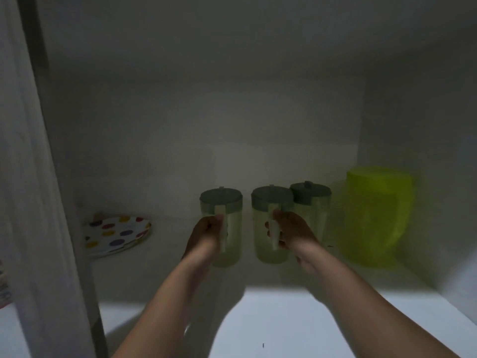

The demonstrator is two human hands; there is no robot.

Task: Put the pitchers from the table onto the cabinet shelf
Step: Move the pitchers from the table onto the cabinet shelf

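Note:
Three pale translucent pitchers with grey-green lids stand upright deep inside the white cabinet shelf. My left hand is wrapped around the handle of the left pitcher. My right hand grips the handle of the middle pitcher. Both arms reach in from the bottom of the view. A third pitcher stands just behind and to the right of the middle one, untouched. Whether the two held pitchers rest on the shelf or hover slightly above it is unclear in the dim light.
A large lime-green lidded container stands at the shelf's right, close to the side wall. A stack of polka-dot plates lies at the left. The cabinet frame rises along the left edge.

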